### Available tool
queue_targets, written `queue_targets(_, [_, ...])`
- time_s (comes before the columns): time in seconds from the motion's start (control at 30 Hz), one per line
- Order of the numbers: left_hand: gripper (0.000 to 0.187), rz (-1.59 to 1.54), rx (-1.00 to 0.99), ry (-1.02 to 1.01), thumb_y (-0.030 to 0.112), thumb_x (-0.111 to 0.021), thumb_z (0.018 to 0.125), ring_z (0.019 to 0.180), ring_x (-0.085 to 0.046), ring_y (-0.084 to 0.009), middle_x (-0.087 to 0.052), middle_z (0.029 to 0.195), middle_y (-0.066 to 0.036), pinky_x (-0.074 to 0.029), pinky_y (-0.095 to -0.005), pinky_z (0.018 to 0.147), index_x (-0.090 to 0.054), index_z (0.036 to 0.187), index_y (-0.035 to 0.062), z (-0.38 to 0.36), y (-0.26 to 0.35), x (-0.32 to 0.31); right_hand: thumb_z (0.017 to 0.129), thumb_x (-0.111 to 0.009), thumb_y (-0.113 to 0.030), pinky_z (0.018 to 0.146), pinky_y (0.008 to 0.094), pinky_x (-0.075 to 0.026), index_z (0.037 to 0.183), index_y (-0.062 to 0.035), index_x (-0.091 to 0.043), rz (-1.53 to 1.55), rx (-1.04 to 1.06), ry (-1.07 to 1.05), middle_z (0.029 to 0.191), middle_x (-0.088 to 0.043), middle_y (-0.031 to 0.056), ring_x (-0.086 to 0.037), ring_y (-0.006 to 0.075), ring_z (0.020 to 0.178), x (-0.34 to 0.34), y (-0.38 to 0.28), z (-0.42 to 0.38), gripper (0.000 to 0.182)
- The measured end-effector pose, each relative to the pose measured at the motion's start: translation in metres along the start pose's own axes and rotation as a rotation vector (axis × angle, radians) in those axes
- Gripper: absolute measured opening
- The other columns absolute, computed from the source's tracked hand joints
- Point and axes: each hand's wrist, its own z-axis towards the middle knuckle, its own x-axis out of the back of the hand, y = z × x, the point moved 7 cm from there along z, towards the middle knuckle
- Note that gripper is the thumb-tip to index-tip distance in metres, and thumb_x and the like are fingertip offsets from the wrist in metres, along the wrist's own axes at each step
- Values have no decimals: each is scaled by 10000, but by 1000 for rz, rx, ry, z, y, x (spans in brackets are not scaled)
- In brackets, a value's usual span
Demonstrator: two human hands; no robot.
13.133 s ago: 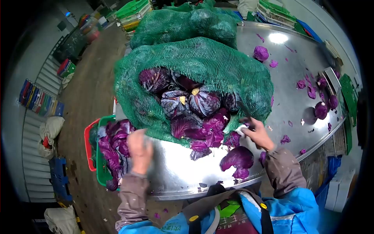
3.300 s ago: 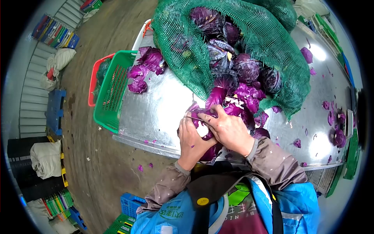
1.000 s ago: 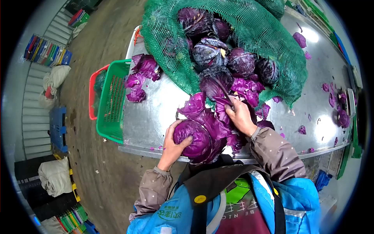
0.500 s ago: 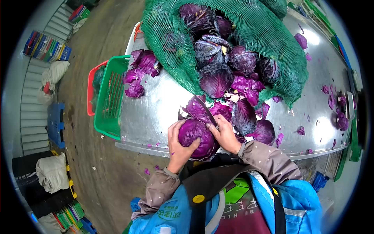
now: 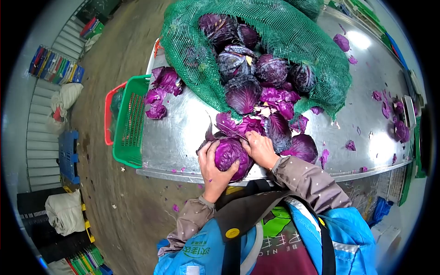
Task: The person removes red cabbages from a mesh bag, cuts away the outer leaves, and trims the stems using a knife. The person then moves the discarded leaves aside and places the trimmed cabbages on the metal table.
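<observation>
A round red cabbage (image 5: pixel 231 158) is held at the table's front edge. My left hand (image 5: pixel 214 172) is wrapped round its left side, with the thumb across the front. My right hand (image 5: pixel 260 149) is closed at its upper right, pinching an outer cabbage leaf (image 5: pixel 226 124) that stands partly away from the head. My fingers partly hide where the leaf joins. Loose purple leaves (image 5: pixel 300 149) lie just right of my right hand. Behind them, several whole cabbages (image 5: pixel 243 94) spill from the mouth of a green mesh sack (image 5: pixel 311 50).
The metal table (image 5: pixel 190 133) carries leaf scraps (image 5: pixel 166 80) at its left and more trimmings (image 5: pixel 401 130) at its far right. A green basket (image 5: pixel 130 128) stands against the table's left side, next to a red crate (image 5: pixel 109 114). A blue pallet (image 5: pixel 68 156) is by the wall.
My right hand has moved slightly up and left, drawing the leaf's edge off the cabbage's top right. My left hand keeps its hold. The whole view has shifted a little.
</observation>
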Motion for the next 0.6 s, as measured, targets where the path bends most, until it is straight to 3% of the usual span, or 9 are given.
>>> queue_targets(0.2, [646,-5,-33,38,211,-777,650,1130,-451,-336,-441,1195,-170,-375,-426,976,-517,1213,29,-2,-5,-3,863,-576,-275,591,493,-493,838,-8,-588,37,5,35,769,-615,172,-618,378,668,0,2,6,268])
queue_targets(0.43, [668,-79,45,7,296,-776,683,1129,-441,-331,-438,1183,-163,-369,-435,977,-497,1240,55,-6,-19,7,874,-558,-295,649,505,-497,792,-4,-616,-58,-142,-107,792,-640,199,-631,392,744,-9,25,17,308])
queue_targets(0.5, [680,-216,178,-67,315,-756,721,1117,-459,-311,-455,1152,-151,-367,-415,981,-463,1276,55,-1,-41,13,863,-567,-296,652,490,-499,804,-8,-614,-12,-112,-100,818,-638,186,-631,378,756,-1,17,18,298])
queue_targets(0.6, [596,-644,414,-191,219,-684,790,1161,-453,-242,-450,1265,-139,-349,-365,1022,-440,1307,51,4,-64,13,833,-604,-282,629,469,-500,814,-17,-611,54,12,-88,803,-624,160,-627,357,730,16,-26,23,266])
